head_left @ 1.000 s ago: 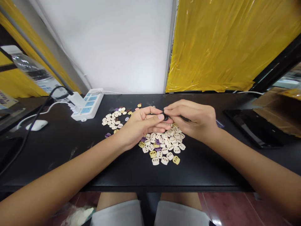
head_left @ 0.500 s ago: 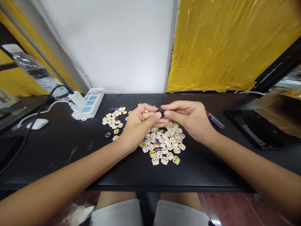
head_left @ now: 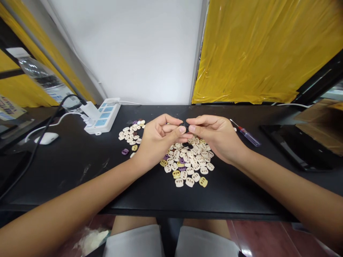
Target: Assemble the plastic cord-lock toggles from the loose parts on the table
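A small black cord lock [head_left: 185,126] is pinched between the fingertips of both hands, partly covered by the thumbs. My left hand [head_left: 160,137] grips it from the left, and my right hand [head_left: 217,135] from the right. Below the hands spreads a pile of two-holed cord locks [head_left: 195,166], mostly cream, with some yellow, purple and black ones. A smaller group of cream cord locks [head_left: 131,135] lies to the left of my left hand. Part of the pile is hidden behind my hands.
A white power strip [head_left: 104,116] with plugs stands at the back left, near a water bottle [head_left: 48,80] and a white mouse [head_left: 46,138]. On the right lie a screwdriver [head_left: 249,136], a black flat device [head_left: 294,148] and a cardboard box [head_left: 321,125].
The view has shifted slightly, so the scene sits a little further right. My fingers have adjusted a little around the black cord lock, which both hands still hold.
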`<state>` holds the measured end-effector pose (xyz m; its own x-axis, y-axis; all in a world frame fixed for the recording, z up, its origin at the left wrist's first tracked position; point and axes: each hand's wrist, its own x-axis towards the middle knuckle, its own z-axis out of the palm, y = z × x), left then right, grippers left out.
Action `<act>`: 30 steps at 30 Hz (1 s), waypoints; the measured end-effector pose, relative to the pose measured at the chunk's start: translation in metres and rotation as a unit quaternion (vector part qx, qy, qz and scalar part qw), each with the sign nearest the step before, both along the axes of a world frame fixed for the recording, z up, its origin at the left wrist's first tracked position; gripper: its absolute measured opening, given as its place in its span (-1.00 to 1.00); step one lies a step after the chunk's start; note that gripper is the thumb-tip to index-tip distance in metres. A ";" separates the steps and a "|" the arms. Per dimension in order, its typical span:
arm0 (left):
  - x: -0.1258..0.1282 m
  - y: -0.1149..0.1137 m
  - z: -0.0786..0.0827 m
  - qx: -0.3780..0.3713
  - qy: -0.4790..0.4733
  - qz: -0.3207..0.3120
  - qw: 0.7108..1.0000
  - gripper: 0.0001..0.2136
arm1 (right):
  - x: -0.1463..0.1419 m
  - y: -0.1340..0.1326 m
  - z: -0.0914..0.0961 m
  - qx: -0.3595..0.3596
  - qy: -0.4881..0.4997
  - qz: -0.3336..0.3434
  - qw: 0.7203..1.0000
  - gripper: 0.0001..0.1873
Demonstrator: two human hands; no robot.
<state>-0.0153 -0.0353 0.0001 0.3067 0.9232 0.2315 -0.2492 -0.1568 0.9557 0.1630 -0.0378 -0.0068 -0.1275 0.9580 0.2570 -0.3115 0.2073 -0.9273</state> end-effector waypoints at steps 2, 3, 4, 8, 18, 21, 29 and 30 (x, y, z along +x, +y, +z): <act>0.000 0.000 0.001 0.010 -0.001 0.006 1.000 -0.67 | -0.001 -0.001 0.000 0.005 0.008 0.005 1.000 -0.82; -0.001 -0.001 0.002 0.014 -0.001 0.008 1.000 -0.67 | -0.002 -0.001 -0.001 0.004 0.013 0.008 1.000 -0.83; -0.001 0.000 0.002 0.016 -0.002 0.009 1.000 -0.67 | -0.002 -0.001 -0.001 0.001 0.018 0.011 1.000 -0.83; -0.001 0.002 0.004 0.017 0.007 -0.009 1.000 -0.65 | -0.001 -0.001 0.000 -0.010 0.016 0.020 1.000 -0.82; 0.001 0.007 0.003 -0.002 0.052 -0.044 0.998 -0.65 | 0.004 -0.001 0.005 0.001 -0.076 -0.010 0.997 -0.75; 0.000 0.010 0.000 -0.011 0.061 -0.049 0.997 -0.67 | 0.006 0.002 0.004 0.019 -0.117 -0.018 0.993 -0.72; -0.004 0.016 -0.002 -0.021 0.068 -0.028 0.997 -0.68 | 0.007 0.004 0.002 0.071 -0.214 -0.035 0.974 -0.80; -0.004 0.016 -0.002 -0.018 0.072 -0.031 0.997 -0.68 | 0.008 0.005 0.002 0.075 -0.225 -0.035 0.971 -0.82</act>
